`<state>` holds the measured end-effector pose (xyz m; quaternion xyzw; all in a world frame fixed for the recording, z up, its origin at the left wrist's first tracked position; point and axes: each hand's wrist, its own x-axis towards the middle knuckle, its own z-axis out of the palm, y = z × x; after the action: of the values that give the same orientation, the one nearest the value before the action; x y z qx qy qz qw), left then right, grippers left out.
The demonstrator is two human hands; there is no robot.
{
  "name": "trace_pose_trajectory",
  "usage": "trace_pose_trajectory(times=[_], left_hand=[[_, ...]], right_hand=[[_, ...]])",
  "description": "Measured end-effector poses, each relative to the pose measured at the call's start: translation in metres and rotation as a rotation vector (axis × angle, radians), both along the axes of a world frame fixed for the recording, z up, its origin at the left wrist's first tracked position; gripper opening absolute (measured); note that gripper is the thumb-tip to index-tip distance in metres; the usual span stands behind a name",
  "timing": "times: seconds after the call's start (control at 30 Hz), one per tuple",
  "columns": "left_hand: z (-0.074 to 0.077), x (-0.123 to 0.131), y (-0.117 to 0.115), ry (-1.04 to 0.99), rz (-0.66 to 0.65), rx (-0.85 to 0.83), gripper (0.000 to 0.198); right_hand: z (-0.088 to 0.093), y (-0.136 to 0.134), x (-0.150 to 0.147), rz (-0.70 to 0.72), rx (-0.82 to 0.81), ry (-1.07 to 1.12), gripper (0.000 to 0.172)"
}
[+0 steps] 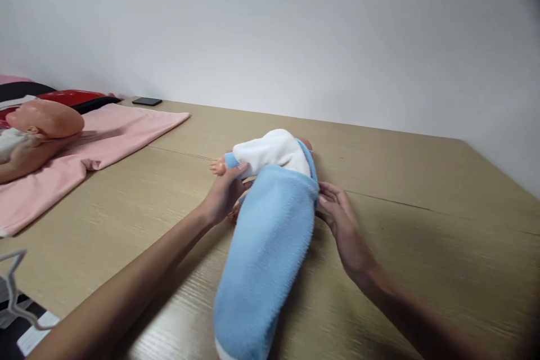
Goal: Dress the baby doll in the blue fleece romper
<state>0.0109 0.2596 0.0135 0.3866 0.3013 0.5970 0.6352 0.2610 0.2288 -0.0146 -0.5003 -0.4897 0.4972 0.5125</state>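
A baby doll (219, 166) lies on the wooden table (400, 180), wrapped in a light blue fleece garment (265, 242) with a white fleece part (274, 153) near its top. Only a small doll hand and a bit of head show. My left hand (223, 194) is closed on the blue sleeve at the doll's arm, thumb on top. At the bundle's right side my right hand (340, 216) rests with fingers stretched out, touching the blue fleece edge.
A second, larger doll (40, 124) lies on a pink cloth (105, 140) at the left. A black phone (147, 102) sits by the white partition wall (295, 39). Red and black items (76, 98) lie behind the cloth. A metal hanger (14, 292) pokes in at the lower left.
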Motion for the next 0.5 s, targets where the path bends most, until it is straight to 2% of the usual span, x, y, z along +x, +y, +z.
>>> trace_pose_trajectory(times=[0.1, 0.2, 0.37, 0.5], left_hand=[[0.008, 0.018, -0.012, 0.195, -0.015, 0.081, 0.043], [0.018, 0.038, -0.026, 0.439, 0.0, 0.214, 0.047], [0.026, 0.063, -0.041, 0.653, -0.041, 0.566, 0.066], [0.027, 0.072, -0.049, 0.723, -0.098, 0.69, 0.08]], right_hand=[[0.034, -0.008, 0.004, 0.079, -0.139, 0.082, 0.049], [0.057, -0.015, 0.01, 0.147, -0.202, 0.093, 0.054], [0.07, -0.021, 0.028, 0.168, -0.306, 0.128, 0.07], [0.071, -0.023, 0.045, 0.2, -0.391, 0.126, 0.082]])
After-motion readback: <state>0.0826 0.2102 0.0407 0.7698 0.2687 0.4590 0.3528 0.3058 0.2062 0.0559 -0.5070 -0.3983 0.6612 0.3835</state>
